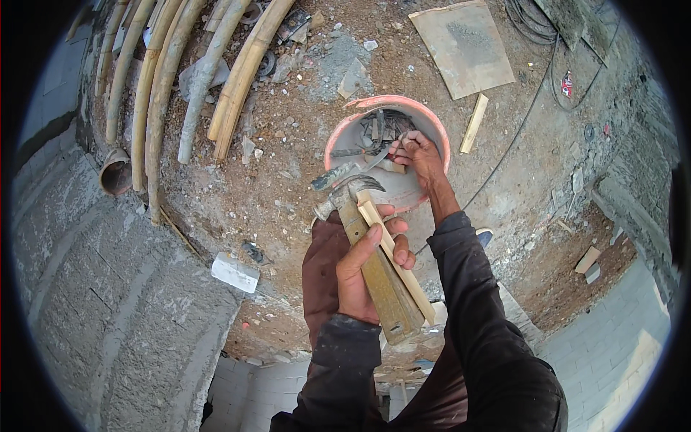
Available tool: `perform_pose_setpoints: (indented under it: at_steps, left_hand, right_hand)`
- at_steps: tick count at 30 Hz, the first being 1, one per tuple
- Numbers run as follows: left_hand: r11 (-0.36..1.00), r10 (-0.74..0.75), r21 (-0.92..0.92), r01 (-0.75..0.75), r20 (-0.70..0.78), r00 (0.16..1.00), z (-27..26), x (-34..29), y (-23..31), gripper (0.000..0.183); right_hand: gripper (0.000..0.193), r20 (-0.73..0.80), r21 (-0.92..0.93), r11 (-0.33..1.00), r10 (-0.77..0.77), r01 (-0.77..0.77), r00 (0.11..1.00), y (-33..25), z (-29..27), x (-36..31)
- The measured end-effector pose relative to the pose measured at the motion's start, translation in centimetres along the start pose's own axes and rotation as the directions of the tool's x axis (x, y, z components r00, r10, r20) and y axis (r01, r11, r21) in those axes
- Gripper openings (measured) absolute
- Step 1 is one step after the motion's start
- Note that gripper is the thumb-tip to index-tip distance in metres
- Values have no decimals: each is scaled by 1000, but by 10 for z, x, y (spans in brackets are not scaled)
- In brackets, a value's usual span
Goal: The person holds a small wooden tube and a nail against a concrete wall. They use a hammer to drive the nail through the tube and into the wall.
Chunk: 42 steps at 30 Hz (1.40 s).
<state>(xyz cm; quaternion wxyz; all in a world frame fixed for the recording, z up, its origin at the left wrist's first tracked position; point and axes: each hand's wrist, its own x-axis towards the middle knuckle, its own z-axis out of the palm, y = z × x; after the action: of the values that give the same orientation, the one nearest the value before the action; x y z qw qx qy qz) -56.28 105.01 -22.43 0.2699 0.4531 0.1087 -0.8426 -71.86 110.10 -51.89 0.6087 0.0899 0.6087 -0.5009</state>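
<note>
The left hand was clamped round two things at once: the handle of a claw hammer and a pale wooden strip lying along its right side. The hammer's head pointed away from the body, near the close edge of a round bucket with a pinkish rim and grey inner wall. The right hand reached into that bucket, fingers bent, thumb near the fingertips; whether they gripped anything could not be told. Dark pieces, hard to make out, lay jumbled inside.

The bucket stood on rough ground, brown earth strewn with gravel, chips and greyish dust. Beyond it lay a flat, dusty board, and nearer, to the bucket's right, a short piece of wood. A dark cable was looped at the upper right and trailed down past the bucket. Long poles lay side by side at the upper left, with a short open-ended pipe next to their near ends.

A white block sat by a rough grey concrete surface on the left. At the lower right, a pale block-patterned surface was partly sunlit.
</note>
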Motion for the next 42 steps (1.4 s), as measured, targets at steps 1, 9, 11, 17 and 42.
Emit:
perform_pose_setpoints:
  at_steps: [1,9,11,17,42]
  left_hand:
    - [1000,-4,-2,4,2,1000,1,1,-1,41]
    - [1000,7,-23,-6,9,1000,-1,-2,-1,40]
    - [999,7,-41,-7,17,1000,-1,-2,-2,40]
    - [998,-11,-67,11,1,1000,-1,-4,-2,39]
    - [1000,-3,-23,2,-11,1000,5,1,-2,40]
  right_hand:
    - [15,-9,-212,976,-46,43,999,3,-3,2]
    - [16,-67,-845,451,-624,288,779,4,31,-1]
    - [18,-61,-886,389,-639,254,767,4,38,12]
    - [28,241,-941,22,-658,337,714,5,39,38]
    - [21,181,125,988,-115,93,977,-21,2,-28]
